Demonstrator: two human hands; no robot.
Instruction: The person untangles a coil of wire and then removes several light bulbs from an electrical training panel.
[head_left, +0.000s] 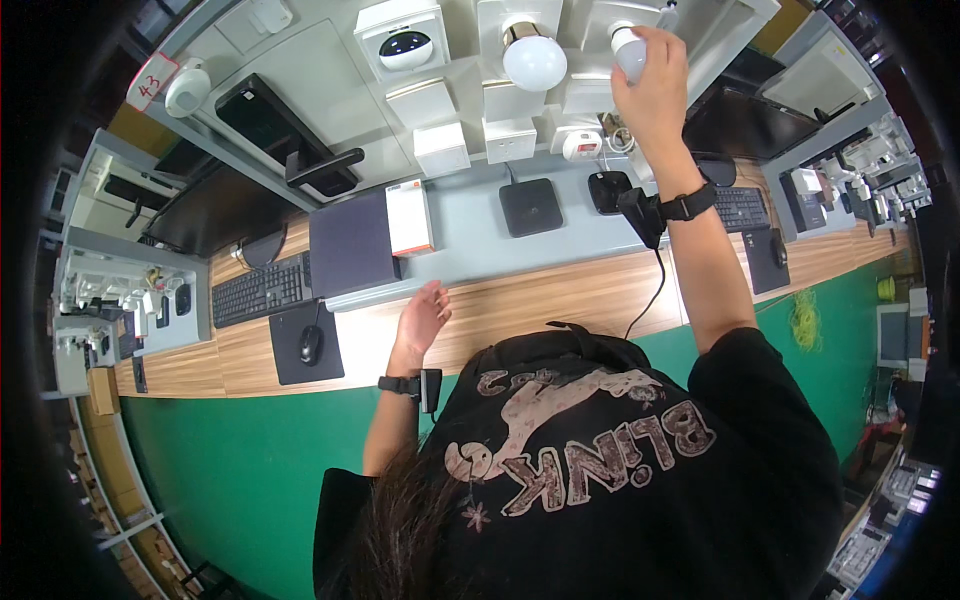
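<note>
At the upper right, my right hand (652, 90) has its fingers closed round a small white light bulb (630, 54), whose base meets a white holder on the panel. To its left, a larger round bulb (535, 63) sits in a metallic-collared socket. My left hand (425, 319) is held over the wooden desk's front part, fingers slightly curled, with nothing visible in it. Nearest to it are a white box with an orange edge (409, 217) and a dark flat box (352, 241). Both wrists wear black straps with small devices.
A black square box-shaped device (531, 207) and a smaller black device (609, 191) rest on the grey shelf. White switches and a wall socket (511, 140) line the panel. A white camera (405, 49) is at its top. A keyboard (262, 291) and mouse (311, 345) lie left.
</note>
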